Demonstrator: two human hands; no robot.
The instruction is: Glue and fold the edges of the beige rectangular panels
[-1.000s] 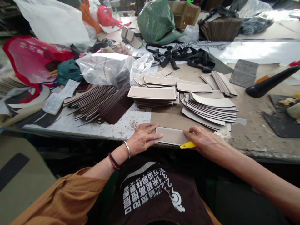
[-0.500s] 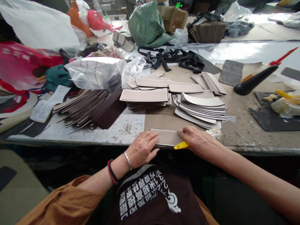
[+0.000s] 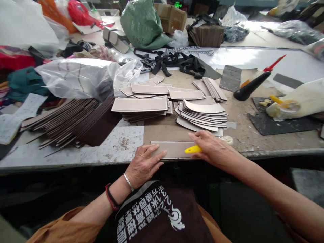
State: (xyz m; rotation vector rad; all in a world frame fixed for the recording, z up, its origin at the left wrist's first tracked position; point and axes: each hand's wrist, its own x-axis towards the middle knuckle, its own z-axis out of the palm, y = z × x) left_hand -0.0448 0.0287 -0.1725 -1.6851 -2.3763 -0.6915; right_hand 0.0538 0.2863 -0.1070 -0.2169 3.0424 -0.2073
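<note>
Beige strip (image 3: 174, 148) flat at lower centre of frame, by the near edge of the table (image 3: 129, 140); long axis runs left to right, nearly parallel to that edge. Left hand (image 3: 145, 165) open, fingers loosely spread over the strip's left end. Right hand (image 3: 211, 146) closed round a yellow handle (image 3: 192, 149), its free end pointing left, across the strip; strip's right end hidden. Curved stack (image 3: 205, 116) just beyond, right of centre.

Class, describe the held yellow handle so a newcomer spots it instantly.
Find the near edge of the workbench, where the left hand rests on a pale strip. At that strip's other end, the right hand grips the yellow handle. Only this one is held; another yellow handle lies farther right.
</note>
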